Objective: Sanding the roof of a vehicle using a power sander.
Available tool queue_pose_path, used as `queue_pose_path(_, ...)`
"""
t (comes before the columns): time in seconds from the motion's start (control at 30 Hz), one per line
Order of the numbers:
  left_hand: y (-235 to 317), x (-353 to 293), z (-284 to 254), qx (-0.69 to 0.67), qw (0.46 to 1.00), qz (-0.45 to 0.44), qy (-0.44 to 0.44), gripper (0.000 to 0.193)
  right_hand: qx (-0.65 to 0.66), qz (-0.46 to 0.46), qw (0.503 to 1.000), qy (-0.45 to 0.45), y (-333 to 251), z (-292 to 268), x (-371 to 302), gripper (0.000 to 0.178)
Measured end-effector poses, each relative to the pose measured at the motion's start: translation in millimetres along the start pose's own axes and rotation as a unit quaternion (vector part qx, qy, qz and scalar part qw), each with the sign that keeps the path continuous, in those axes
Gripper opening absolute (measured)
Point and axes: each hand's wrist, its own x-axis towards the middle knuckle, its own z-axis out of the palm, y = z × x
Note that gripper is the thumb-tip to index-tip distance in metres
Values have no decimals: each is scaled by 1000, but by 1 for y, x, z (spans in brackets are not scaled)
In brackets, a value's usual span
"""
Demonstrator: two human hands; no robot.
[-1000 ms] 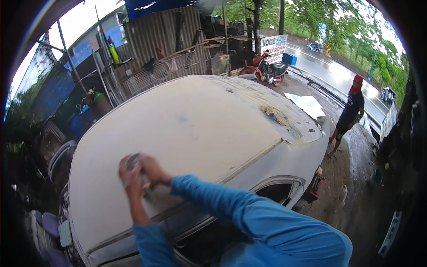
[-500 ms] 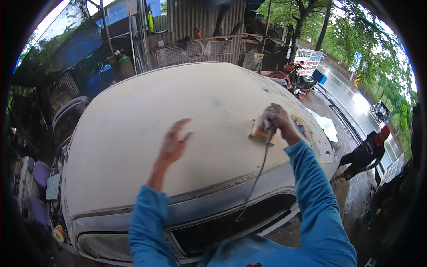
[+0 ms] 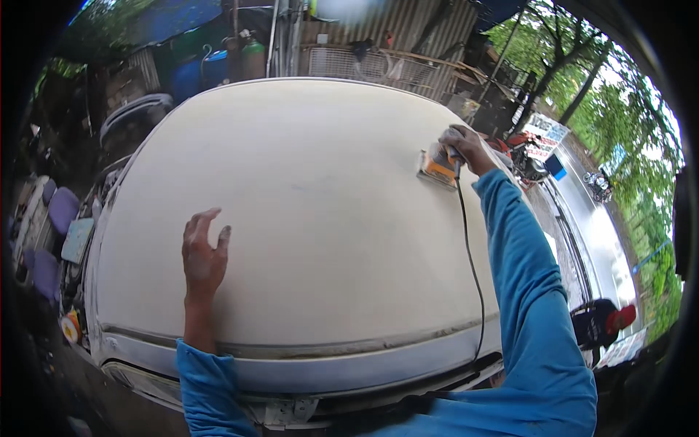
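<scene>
A pale, cream-coloured car roof (image 3: 313, 240) fills the middle of the view, with faint dark smudges near its centre. My right hand (image 3: 467, 148) is wrapped round the top of an orange and grey electric sander (image 3: 439, 169), which rests on the roof toward the far right. From the sander a dark power cord (image 3: 470, 251) runs down across the roof and over its near edge. My left hand (image 3: 204, 251), dusty at the fingertips, is over the left part of the roof with fingers apart and nothing in it. Whether its palm touches the surface I cannot tell.
Purple seats (image 3: 64, 209) and a yellow-and-white roll (image 3: 70, 326) are at the left. Beyond the roof stand a wire mesh panel (image 3: 364, 67) and corrugated sheeting. A parked motorcycle (image 3: 526, 156) and a person in a red cap (image 3: 621, 318) are at the right, near the wet road.
The view has shifted over the roof. My right hand and the sander are now farther toward its far right side, while my left hand has moved left. The person in the cap appears lower.
</scene>
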Motion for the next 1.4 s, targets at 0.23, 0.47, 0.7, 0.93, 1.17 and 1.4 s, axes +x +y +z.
queue_pose_path(0.23, 2, 13, -11, 3, 995, -82, -50, 38, 52, -69, 988, -130, -101, 184, 95, 29)
queue_pose_path(0.47, -1, 9, -11, 6, 997, -66, -48, 41, 58, -110, 962, -243, -201, 332, 107, 44)
queue_pose_path(0.7, -12, 6, -21, -11, 992, -116, -54, 40, 20, -118, 957, -265, -198, 338, 137, 43)
queue_pose_path(0.93, -4, 10, -21, -18, 997, -56, -44, 41, -82, -57, 976, -196, -91, 194, 173, 52)
queue_pose_path(1.17, 3, 8, -16, -3, 999, -6, -33, 40, 39, -91, 962, -254, 63, 13, 190, 38)
queue_pose_path(1.4, 11, 2, -15, -74, 995, 55, -38, 37, 33, -8, 978, -204, 32, 58, 186, 47)
